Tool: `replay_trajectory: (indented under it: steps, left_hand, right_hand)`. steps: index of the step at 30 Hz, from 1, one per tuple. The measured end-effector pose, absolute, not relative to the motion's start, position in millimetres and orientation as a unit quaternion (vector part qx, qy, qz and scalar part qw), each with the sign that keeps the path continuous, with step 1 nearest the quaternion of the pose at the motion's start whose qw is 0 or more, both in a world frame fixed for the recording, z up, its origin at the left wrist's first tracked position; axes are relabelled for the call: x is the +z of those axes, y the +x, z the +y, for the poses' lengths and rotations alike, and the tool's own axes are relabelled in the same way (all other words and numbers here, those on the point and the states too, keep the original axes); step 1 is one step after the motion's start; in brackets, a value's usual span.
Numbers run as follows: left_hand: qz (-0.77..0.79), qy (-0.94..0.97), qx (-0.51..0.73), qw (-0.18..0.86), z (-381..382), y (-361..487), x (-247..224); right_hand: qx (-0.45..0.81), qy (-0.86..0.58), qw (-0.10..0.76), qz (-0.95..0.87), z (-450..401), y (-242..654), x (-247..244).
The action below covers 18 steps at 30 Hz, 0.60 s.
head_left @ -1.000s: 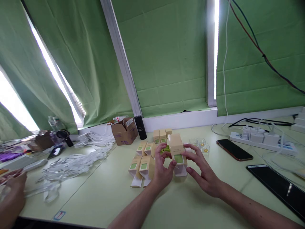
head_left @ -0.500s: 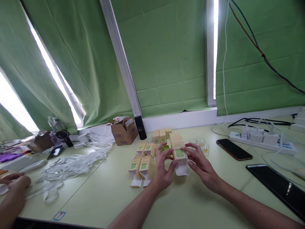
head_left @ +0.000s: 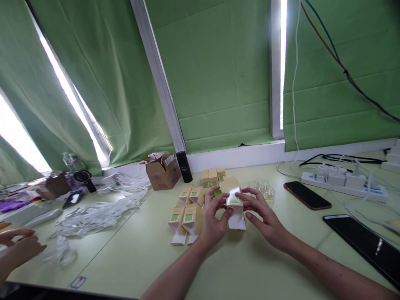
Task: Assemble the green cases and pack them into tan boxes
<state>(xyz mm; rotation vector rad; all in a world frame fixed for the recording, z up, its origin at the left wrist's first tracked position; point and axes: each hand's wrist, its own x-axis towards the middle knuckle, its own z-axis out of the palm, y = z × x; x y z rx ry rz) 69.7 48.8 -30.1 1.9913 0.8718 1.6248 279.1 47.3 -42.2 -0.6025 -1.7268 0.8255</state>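
Between my two hands is a small tan cardboard box [head_left: 231, 184] with a clear window that catches the light. Its white end flap [head_left: 236, 221] hangs toward me. My left hand [head_left: 215, 218] grips the box's left side with thumb and fingers. On the right side, the fingers of my right hand [head_left: 261, 212] press against the box near the window. Left of my hands stand similar boxes with green windows [head_left: 193, 216], the nearest ones with their flaps out. A bright green item [head_left: 215, 193] shows just behind my left fingers.
Clear plastic cups [head_left: 265, 191] lie behind my right hand. Rightward are a phone [head_left: 307, 195], a black tablet [head_left: 362, 246] and a power strip [head_left: 343, 185]. A brown carton [head_left: 163, 171] and black cylinder [head_left: 184, 167] stand behind. Another person's hands [head_left: 21, 250] are beside white straps [head_left: 93, 214].
The box in my hands has tilted slightly, and its window now reflects bright light. The other person's hands at the left have shifted rightward.
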Motion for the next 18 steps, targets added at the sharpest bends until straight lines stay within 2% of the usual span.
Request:
replay_trajectory:
  steps: [10,18]
  left_hand:
    - [0.326,0.702,0.589,0.233,51.8,69.6,-32.5]
    - [0.328,0.704,0.583,0.239,52.9,70.6,-33.0]
  right_hand:
    - [0.417,-0.236,0.550,-0.684,51.2,275.8,-42.9]
    - [0.411,-0.246,0.570,-0.668,52.3,274.5,-42.8]
